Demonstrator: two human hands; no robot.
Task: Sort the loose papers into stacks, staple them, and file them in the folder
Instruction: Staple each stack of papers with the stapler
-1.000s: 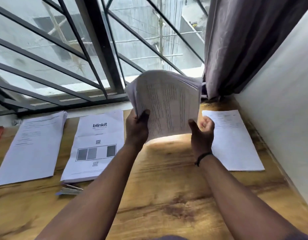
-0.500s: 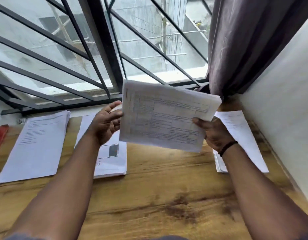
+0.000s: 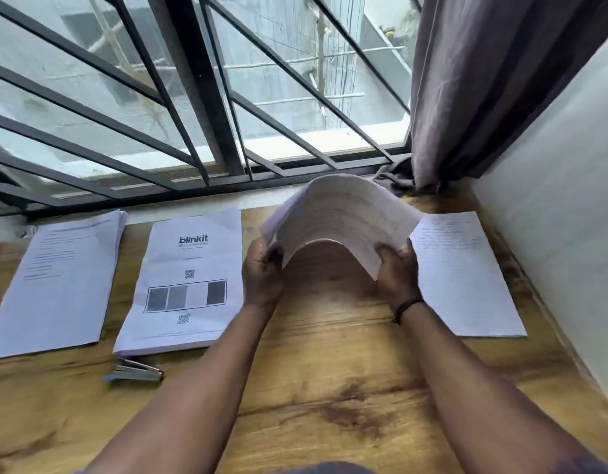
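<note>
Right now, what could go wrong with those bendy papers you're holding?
The paper bundle arches between the left hand and right hand, each gripping just one edge, so sheets might slip loose or crease. Dropped pages could land on the sheet beside the wall or the blinkit stack, mixing the sorted piles.

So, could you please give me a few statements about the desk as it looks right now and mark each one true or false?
1. Both hands hold the bowed bundle of papers, the left hand at one edge and the right hand at the other. True.
2. The stapler sits on top of the blinkit stack. False: it lies on the wooden table just in front of that stack.
3. Three lots of paper lie flat on the table. True.
4. The sheet by the wall lies to the left of the hands. False: it lies to their right.
</note>
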